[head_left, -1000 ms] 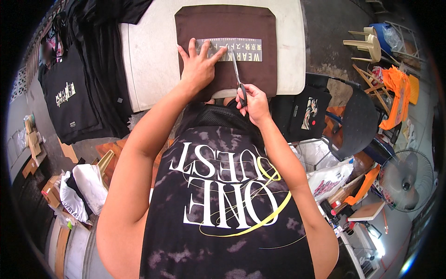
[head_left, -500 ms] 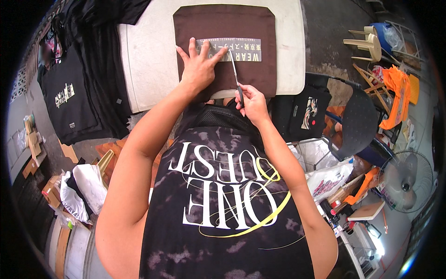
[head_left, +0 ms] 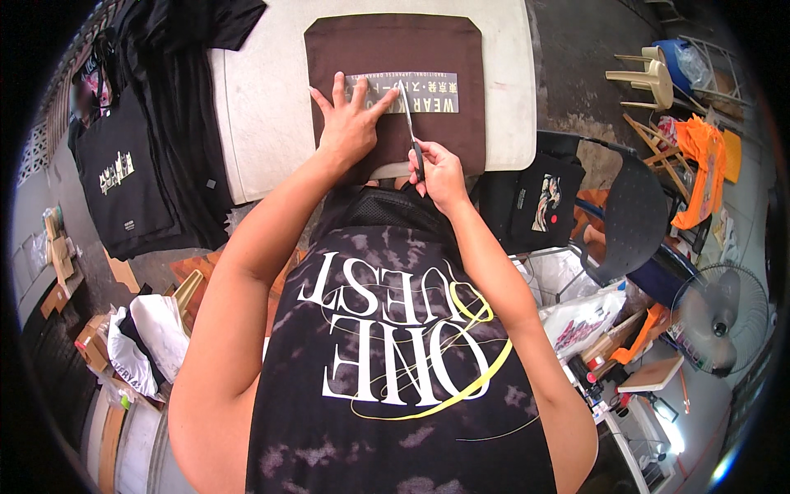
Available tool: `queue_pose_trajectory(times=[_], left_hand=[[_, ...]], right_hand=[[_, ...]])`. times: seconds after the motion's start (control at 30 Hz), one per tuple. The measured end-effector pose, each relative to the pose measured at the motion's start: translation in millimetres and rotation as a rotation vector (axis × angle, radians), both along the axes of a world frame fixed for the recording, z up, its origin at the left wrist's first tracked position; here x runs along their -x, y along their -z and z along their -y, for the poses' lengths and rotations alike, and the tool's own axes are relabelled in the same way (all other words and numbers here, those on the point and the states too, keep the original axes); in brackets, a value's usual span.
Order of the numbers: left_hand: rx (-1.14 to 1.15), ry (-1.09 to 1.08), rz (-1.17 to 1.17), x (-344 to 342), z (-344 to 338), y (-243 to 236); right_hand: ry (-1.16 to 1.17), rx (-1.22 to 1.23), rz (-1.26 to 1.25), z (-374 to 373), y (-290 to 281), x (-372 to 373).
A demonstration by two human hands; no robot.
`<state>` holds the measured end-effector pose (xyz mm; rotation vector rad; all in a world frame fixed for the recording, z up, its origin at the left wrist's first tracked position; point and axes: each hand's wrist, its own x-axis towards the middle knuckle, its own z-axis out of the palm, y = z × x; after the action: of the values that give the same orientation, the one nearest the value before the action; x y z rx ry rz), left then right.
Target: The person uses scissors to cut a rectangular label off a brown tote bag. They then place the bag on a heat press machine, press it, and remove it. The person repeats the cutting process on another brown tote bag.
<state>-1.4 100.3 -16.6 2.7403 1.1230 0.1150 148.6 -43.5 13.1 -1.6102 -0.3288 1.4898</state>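
A brown fabric bag [head_left: 448, 144] lies flat on the pale table [head_left: 510, 90], with a clear printed strip [head_left: 440, 95] across its middle. My left hand [head_left: 350, 128] rests on the left part of the strip and the bag, fingers spread and holding nothing. My right hand [head_left: 438, 173] grips black-handled scissors [head_left: 415, 152] at the bag's near edge. Their silver blades reach over the strip, the tips close beside my left index finger. Whether the blades are parted is too small to tell.
Black garments and printed bags [head_left: 148, 189] are heaped at the table's left. Right of me are a black chair [head_left: 625, 226] with a printed black bag [head_left: 527, 222], beige plastic chairs [head_left: 650, 82], orange cloth [head_left: 704, 165] and a standing fan [head_left: 720, 321]. Boxes [head_left: 95, 337] and white packages sit at lower left.
The scissors in my right hand have edged forward over the strip, toward its far edge. My left hand stays spread on it. The whole view has shifted slightly.
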Motion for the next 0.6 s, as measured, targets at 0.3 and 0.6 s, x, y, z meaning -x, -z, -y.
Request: queue_pose_trajectory(times=[0.3,0.6], left_hand=[[-0.005,-0.005,0.015,-0.4,0.4,1.0],[0.006,0.044,0.225,33.9,-8.2,2.4]], right_hand=[[-0.005,0.003,0.002,-4.2,-0.2,-0.6],[-0.016,-0.035,-0.196,33.9,-11.2,1.9]])
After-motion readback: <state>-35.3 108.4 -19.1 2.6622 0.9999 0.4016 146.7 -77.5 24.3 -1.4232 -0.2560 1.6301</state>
